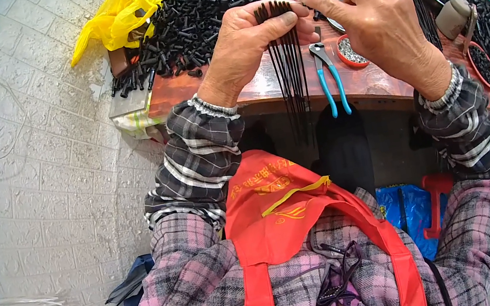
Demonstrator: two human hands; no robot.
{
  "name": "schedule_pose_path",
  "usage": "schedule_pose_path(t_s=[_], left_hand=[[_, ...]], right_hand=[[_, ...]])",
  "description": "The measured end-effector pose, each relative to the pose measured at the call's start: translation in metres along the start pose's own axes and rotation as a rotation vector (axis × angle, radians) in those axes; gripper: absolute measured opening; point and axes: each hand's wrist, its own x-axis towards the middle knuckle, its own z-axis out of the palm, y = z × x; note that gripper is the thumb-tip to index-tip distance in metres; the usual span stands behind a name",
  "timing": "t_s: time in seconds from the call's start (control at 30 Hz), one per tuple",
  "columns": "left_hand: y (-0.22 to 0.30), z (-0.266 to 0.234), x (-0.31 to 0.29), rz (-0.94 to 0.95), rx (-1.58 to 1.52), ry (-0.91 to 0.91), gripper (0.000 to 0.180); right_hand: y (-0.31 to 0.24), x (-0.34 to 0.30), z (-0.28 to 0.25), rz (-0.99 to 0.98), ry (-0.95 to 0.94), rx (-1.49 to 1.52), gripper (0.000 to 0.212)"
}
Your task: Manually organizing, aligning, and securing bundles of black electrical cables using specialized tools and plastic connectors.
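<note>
**Holding thin black rods (pixel 288 73) by one end only**

Gripping the bunch near its upper ends in the left hand (pixel 265 28), thumb pressed across the front, other fingers curled behind. With the right hand (pixel 383 27) raised just beside, forefinger stretched toward the left fingertips; unclear whether grasping anything small there. Hanging lengthwise in front of the table (pixel 176 88), with lower ends unsupported, seemingly past the front edge.

Most liable to slip under a slackened thumb, being thin, separate and apparently untied. If dropped, likely to slide toward the red apron (pixel 267 241) rather than settle on the table. Prone also to shift out of line at the top, given uneven ends and any poke from the right forefinger. Apt to fan out or cross below, for want of a second hold.

Possible to snag on the blue-handled pliers (pixel 319 53), lying just right of the bunch and easily knocked off, with handles jutting over the edge. Risky, too, to lower the right wrist carelessly: enough, perhaps, to tip the red dish (pixel 354 65) and scatter its metal bits (pixel 349 52).
</note>
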Motion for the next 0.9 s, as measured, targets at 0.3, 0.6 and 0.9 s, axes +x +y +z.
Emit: schedule_pose_path(t_s=[0.3, 0.6, 0.9], left_hand=[[0.002, 0.002, 0.0, -0.006, 0.072, -0.017, 0.019], [0.0, 0.001, -0.002, 0.017, 0.031, 0.012, 0.021], [0.0, 0.001, -0.001, -0.012, 0.017, 0.041, 0.019]], right_hand=[[0.008, 0.004, 0.003, 0.149, -0.059, 0.465, 0.025], [0.005, 0.003, 0.009, 0.189, -0.004, 0.532, 0.023], [0.005, 0.005, 0.004, 0.093, -0.012, 0.23, 0.029]])
